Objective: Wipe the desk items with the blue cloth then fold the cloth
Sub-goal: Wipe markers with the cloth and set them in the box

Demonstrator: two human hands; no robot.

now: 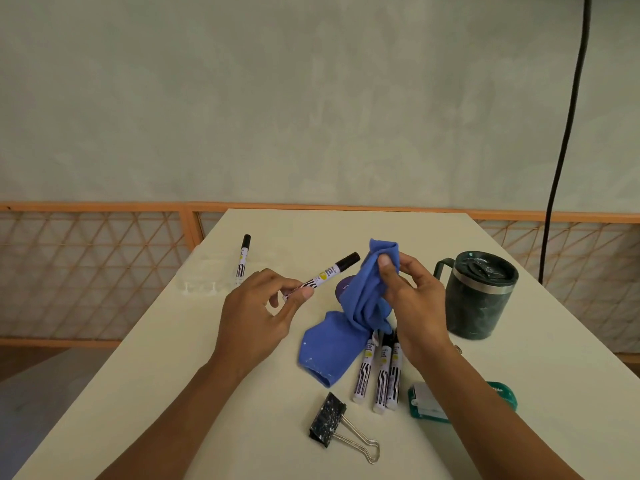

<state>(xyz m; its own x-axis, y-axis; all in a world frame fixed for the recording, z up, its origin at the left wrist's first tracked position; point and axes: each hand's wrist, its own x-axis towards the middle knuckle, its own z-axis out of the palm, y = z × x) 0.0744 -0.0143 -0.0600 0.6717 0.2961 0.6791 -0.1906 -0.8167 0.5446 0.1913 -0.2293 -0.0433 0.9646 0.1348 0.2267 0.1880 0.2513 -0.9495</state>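
Where the smooth cream tabletop (180,393) lies nearest, a black, white-speckled binder clip (327,419) with bent silver wire handles rests flat. To its right, a green box-shaped object (505,393) with a white label is partly hidden under the right forearm. Beyond the clip, three white cylindrical markers (379,375) with wavy black print lie side by side, their far ends tucked under the soft blue cloth (329,348). The cloth's lower part lies crumpled on the tabletop. Its upper part rises in gathered folds into the right hand (415,299), gripped by the thumb and curled fingers. The left hand (256,317) pinches a tilted white black-capped marker (327,273), its cap close to the cloth. Farther right stands a dark green marbled mug (479,299) with a steel band and lid. Far left lies a lone marker (242,261). Behind run an orange lattice railing (86,271) and a mottled pale wall (277,98).
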